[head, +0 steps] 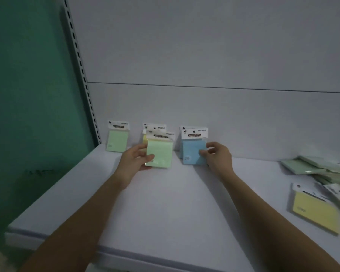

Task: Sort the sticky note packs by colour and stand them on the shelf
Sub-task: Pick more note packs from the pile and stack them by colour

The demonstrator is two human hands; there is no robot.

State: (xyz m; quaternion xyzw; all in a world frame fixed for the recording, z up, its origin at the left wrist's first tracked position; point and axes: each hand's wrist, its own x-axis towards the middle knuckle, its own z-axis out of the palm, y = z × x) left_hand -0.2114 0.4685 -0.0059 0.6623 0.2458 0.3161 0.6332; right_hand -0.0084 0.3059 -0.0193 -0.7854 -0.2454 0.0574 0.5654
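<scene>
A shop: a white display shelf (165,203) with a slotted upright (81,75) holds hang-tab sticky note packs (117,137).

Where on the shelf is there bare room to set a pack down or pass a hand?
Bare shelf: the wide front stretch under both forearms, and the back-wall strip between the blue packs and the loose pile on the right. Crowded: the back row from the standing green pack past the yellow pack to the blue ones, where both hands work, and the right edge.

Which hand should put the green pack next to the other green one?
The left hand. It already holds a green pack, and the standing green pack is on its side. The right hand is busy with the blue pack.
</scene>
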